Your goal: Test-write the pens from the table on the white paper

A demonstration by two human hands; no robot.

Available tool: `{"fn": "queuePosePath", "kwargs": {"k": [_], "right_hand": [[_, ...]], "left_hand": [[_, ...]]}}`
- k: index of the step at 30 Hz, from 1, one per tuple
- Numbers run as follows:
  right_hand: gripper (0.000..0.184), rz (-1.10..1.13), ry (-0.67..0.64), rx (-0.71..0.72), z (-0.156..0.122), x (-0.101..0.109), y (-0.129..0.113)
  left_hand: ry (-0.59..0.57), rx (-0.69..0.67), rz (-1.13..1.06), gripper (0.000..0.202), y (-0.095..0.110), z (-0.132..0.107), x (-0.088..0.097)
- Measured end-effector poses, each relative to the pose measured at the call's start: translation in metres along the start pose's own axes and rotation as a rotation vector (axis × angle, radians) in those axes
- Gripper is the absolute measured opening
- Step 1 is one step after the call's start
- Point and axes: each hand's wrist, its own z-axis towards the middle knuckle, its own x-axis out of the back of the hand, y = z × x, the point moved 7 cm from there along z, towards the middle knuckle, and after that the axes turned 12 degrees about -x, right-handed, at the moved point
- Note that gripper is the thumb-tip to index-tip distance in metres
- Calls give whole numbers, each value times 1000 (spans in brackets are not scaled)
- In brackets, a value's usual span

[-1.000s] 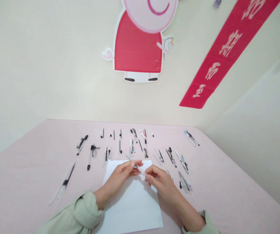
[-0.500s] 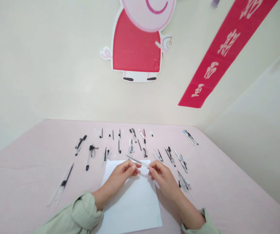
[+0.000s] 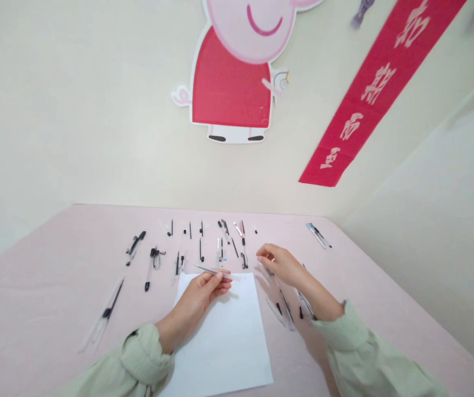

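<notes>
On a pink cloth-covered table (image 3: 34, 309) against a cream wall (image 3: 96, 121), my left hand (image 3: 202, 292) pinches a slim grey-and-clear plastic pen piece (image 3: 207, 269) above a white paper sheet (image 3: 229, 347), while my curled right hand (image 3: 281, 266), whose grip I cannot tell, partly hides black-and-clear plastic pen parts (image 3: 286, 309) beneath it.

You're indoors, perhaps in a children's classroom or a home — too little shows to tell which. A cartoon pig cutout (image 3: 231, 82) hangs on the wall (image 3: 96, 110) beyond the far edge of your table (image 3: 34, 309), a red lettered banner (image 3: 359, 118) ends above its far right corner, and pens (image 3: 147, 286) lie on top.
</notes>
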Motion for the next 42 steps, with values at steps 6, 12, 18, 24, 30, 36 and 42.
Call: {"fn": "queuePosePath", "kwargs": {"k": [6,12,18,24,30,36,42], "right_hand": [[8,-140,161,-278,86,12,38],[9,-187,234,-428,114,-6,45],[7,-93,231,-380,107,2,38],[2,149,61,-136,41,-6,0],[4,401,22,103,-39,-39,-27],[5,347,98,100,-46,-56,-22],[5,345,109,111,-45,-54,-24]], "left_hand": [[9,4,-37,28,-2,0,2],[28,19,-71,25,-2,1,2],[63,36,-113,19,-4,2,3],[88,23,-129,20,-5,1,6],[72,-3,-154,22,-7,3,7],[67,-1,-148,24,-8,4,7],[58,-4,-141,28,-7,4,7]]}}
